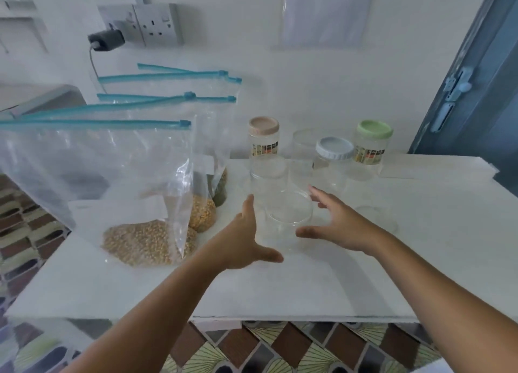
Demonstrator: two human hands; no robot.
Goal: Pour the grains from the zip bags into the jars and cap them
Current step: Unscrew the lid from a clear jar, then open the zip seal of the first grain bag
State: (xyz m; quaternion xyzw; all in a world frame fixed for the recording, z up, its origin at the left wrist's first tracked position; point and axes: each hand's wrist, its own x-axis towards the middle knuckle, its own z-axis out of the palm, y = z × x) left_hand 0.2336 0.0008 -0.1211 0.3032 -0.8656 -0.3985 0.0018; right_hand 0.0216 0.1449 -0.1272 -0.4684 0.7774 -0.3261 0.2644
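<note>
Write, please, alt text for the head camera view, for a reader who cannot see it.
A person's open left hand and right hand reach around an empty, lidless clear jar on a white table, not yet gripping it. To the left stand zip bags, the nearest holding pale grains; behind are more jars, with beige, grey and green lids.

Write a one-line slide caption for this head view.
Both open hands, left hand and right hand, flank an uncapped clear jar beside the standing zip bags of grain.
</note>
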